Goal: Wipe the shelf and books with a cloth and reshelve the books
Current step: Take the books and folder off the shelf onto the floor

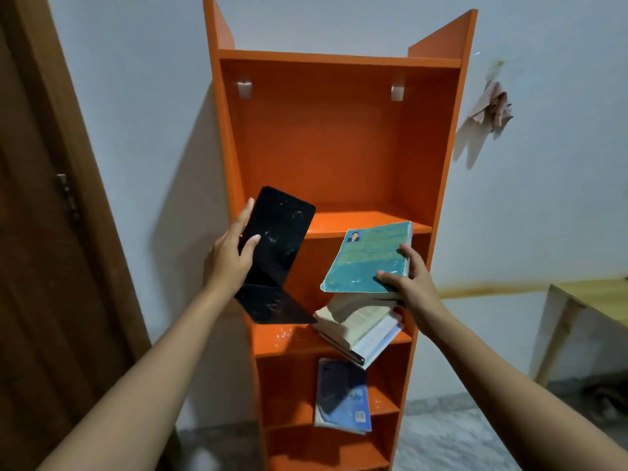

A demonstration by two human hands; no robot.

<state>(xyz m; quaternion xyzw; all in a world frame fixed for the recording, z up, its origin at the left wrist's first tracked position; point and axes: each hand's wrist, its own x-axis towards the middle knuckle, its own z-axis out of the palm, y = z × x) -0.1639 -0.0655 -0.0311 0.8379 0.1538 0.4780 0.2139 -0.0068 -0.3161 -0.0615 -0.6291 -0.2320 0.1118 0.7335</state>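
Two hands work at the orange shelf point(339, 137): left hand point(228, 256) grips a dusty black bookend point(272, 256), right hand point(413, 283) clasps a teal book point(368, 258) atop slumped books point(360, 328) at the middle board's right edge.

The shelf point(343, 147) is bright orange. The bookend point(275, 246) is black with pale smudges. The top book point(370, 258) is teal. A lower book point(343, 399) is blue with a dark patch.
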